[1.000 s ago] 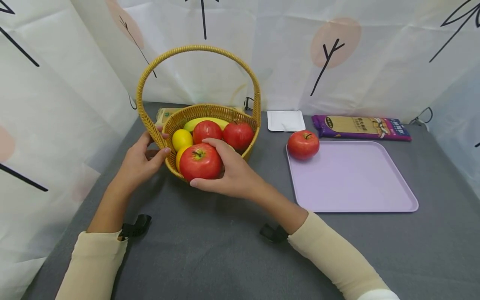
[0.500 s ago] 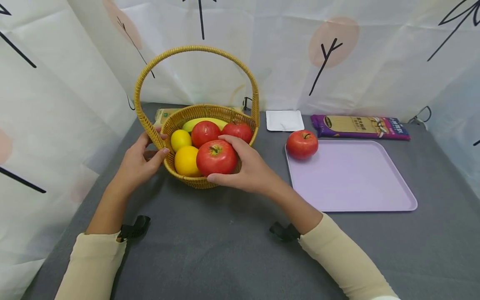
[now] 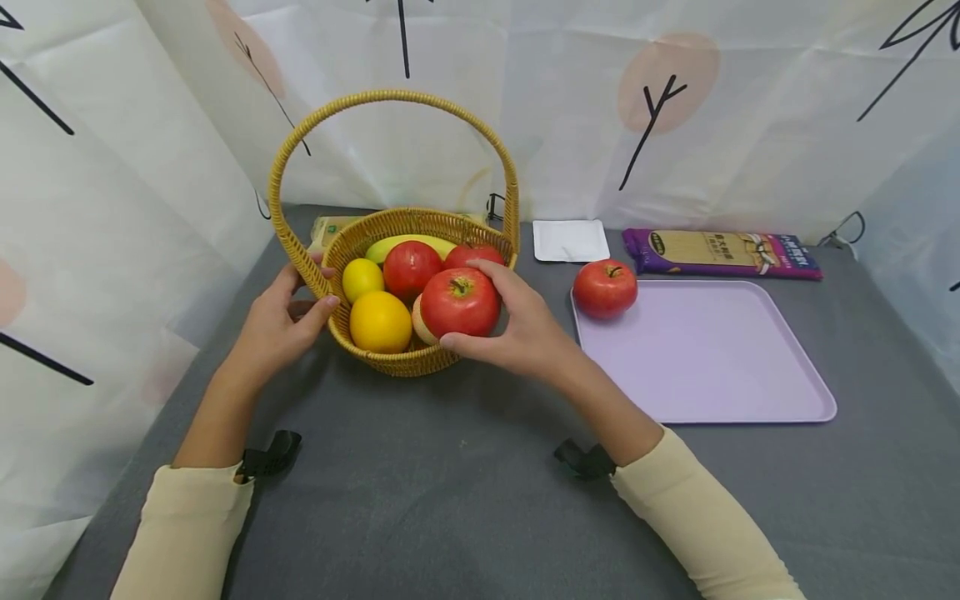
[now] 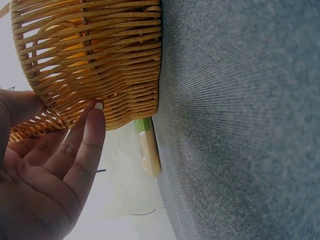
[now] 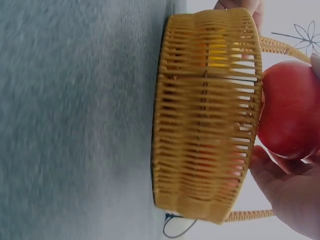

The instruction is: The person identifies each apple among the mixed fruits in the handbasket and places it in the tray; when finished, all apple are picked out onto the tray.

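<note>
A wicker basket [image 3: 420,362] with a tall arched handle stands on the grey table. In it lie a banana [image 3: 390,245], a yellow lemon [image 3: 363,278], an orange [image 3: 380,322], two red apples [image 3: 412,268] and a pale round thing [image 3: 424,323], half hidden. My left hand [image 3: 276,325] grips the basket's left side where the handle meets the rim, its fingers against the weave in the left wrist view. My right hand [image 3: 517,325] holds another red apple [image 5: 290,110] over the basket's front right rim; the right wrist view shows it just above the rim.
Right of the basket lies a lilac tray [image 3: 705,358] with a red apple [image 3: 604,288] at its back left corner. Behind it are a white square packet [image 3: 572,242] and a purple noodle package [image 3: 723,255]. A printed white curtain [image 3: 570,108] bounds the table.
My right hand has moved the apple rightward across the basket's front, uncovering the orange and then the pale round thing. My left hand has stayed on the basket.
</note>
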Motion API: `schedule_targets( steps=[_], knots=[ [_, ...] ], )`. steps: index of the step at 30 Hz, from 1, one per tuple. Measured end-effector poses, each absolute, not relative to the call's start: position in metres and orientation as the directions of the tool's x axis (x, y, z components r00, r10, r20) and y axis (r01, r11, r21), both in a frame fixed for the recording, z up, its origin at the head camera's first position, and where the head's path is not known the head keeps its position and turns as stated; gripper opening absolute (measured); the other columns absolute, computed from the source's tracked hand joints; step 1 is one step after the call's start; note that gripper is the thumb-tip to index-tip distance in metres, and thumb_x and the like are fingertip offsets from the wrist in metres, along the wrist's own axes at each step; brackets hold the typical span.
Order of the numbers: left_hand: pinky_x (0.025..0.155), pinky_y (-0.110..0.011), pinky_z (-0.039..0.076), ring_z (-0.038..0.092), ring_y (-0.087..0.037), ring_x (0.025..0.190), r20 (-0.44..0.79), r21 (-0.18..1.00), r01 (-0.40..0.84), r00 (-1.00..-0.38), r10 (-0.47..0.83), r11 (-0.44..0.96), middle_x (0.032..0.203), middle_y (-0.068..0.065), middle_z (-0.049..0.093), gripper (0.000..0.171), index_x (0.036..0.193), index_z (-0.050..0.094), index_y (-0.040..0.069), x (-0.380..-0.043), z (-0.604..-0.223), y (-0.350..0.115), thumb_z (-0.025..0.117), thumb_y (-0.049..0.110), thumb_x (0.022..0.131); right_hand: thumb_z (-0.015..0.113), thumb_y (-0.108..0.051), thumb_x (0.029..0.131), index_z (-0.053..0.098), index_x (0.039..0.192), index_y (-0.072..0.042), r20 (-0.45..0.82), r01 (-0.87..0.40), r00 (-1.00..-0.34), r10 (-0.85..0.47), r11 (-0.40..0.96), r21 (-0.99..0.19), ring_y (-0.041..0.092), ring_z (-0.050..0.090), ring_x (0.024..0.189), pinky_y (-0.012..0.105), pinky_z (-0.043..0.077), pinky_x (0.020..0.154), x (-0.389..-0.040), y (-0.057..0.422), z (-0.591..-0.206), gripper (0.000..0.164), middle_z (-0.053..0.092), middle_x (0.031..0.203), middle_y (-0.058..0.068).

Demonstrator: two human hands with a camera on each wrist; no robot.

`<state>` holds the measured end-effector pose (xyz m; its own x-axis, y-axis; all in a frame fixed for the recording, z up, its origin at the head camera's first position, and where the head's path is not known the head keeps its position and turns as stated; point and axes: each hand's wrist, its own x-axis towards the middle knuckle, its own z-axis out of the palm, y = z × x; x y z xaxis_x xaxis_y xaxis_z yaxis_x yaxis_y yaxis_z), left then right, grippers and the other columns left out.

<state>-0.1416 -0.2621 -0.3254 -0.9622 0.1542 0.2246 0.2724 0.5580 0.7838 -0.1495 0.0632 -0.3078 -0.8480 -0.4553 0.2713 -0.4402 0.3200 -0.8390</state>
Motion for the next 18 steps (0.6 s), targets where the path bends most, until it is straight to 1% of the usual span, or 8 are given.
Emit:
schedule_targets(
  steps=[4,7,13,18],
  knots=[
    [0.076,-0.006,0.046,0.065,-0.043,0.107,0.222,0.784,0.269,-0.963,0.152,0.559,0.142,-0.02,0.051,0.065,0.156,0.029,0.005,-0.142,-0.325,-0.261,0.061,0.012,0.101,0.086,-0.034,0.079,0.045,0.146,-0.013,0.273,-0.441,-0.86,-0.431,0.358,-0.823,0.014,0.05,0.122,0.04,0.054,0.09,-0.15,0.072,-0.306,0.081,0.052,0.138,-0.002],
    [0.076,-0.006,0.046,0.065,-0.043,0.108,0.216,0.784,0.264,-0.965,0.151,0.562,0.143,-0.02,0.051,0.065,0.156,0.028,0.006,-0.142,-0.325,-0.261,0.061,0.013,0.101,0.086,-0.035,0.079,0.045,0.146,-0.012,0.258,-0.419,-0.876,-0.408,0.377,-0.826,0.014,0.05,0.122,0.041,0.054,0.091,-0.151,0.078,-0.305,0.082,0.052,0.138,-0.002],
    [0.076,-0.006,0.047,0.065,-0.043,0.108,0.214,0.786,0.262,-0.965,0.151,0.56,0.143,-0.019,0.05,0.065,0.157,0.028,0.006,-0.142,-0.327,-0.262,0.06,0.013,0.101,0.086,-0.037,0.078,0.044,0.145,-0.015,0.199,-0.352,-0.907,-0.37,0.412,-0.84,0.016,0.052,0.119,0.042,0.055,0.089,-0.152,0.091,-0.304,0.082,0.054,0.135,-0.001],
    [0.075,-0.005,0.046,0.065,-0.044,0.107,0.217,0.78,0.265,-0.964,0.152,0.568,0.142,-0.02,0.051,0.065,0.156,0.028,0.006,-0.143,-0.327,-0.263,0.06,0.013,0.101,0.086,-0.041,0.078,0.043,0.146,-0.017,0.135,-0.271,-0.945,-0.299,0.478,-0.835,0.02,0.051,0.119,0.045,0.056,0.086,-0.152,0.103,-0.301,0.084,0.052,0.135,0.001]
  ],
)
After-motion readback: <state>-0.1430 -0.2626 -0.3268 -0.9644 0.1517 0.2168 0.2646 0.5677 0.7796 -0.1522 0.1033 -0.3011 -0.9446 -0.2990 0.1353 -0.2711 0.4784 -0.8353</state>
